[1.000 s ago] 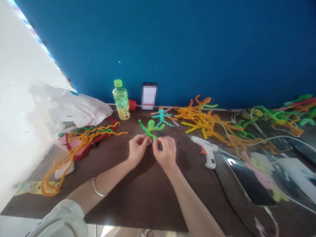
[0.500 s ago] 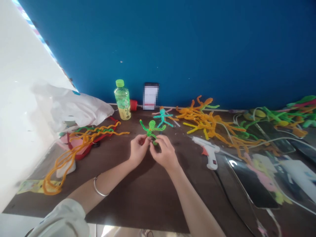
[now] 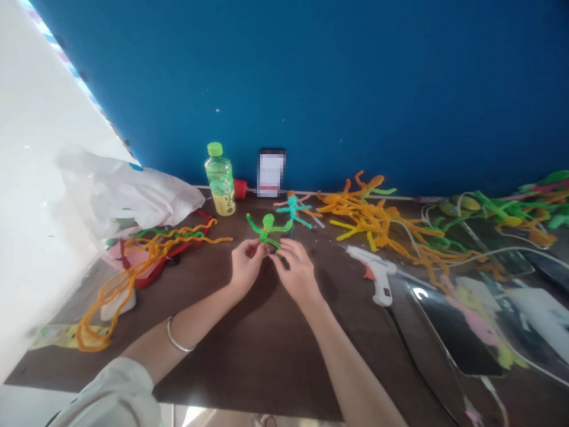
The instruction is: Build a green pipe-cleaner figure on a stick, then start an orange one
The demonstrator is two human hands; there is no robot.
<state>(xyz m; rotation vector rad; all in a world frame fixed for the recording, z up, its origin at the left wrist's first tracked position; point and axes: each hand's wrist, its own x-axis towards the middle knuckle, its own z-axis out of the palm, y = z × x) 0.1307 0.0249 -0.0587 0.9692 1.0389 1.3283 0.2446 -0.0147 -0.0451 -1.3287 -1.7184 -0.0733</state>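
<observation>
A green pipe-cleaner figure [image 3: 268, 223] with a coiled round head and two outstretched arms is held upright above the table, in the middle of the view. My left hand [image 3: 246, 267] pinches its lower body between thumb and fingers. With thumb and fingers closed on one of its legs, my right hand [image 3: 293, 268] grips from the other side. Fingertips partly hide the lower end of the figure. Just behind it lies a turquoise pipe-cleaner figure [image 3: 293, 209] with an orange top.
A green-capped drink bottle [image 3: 221, 181] and a propped phone [image 3: 271, 173] stand at the back. To the right are an orange pipe-cleaner pile [image 3: 377, 222], a white glue gun [image 3: 376, 270] with its cord, and a flat phone [image 3: 453, 329]. Orange strands [image 3: 146, 255] lie left.
The green figure has shifted slightly left and tilted a little in my hands. My right fingers have straightened somewhat along its leg. Everything else stays put.
</observation>
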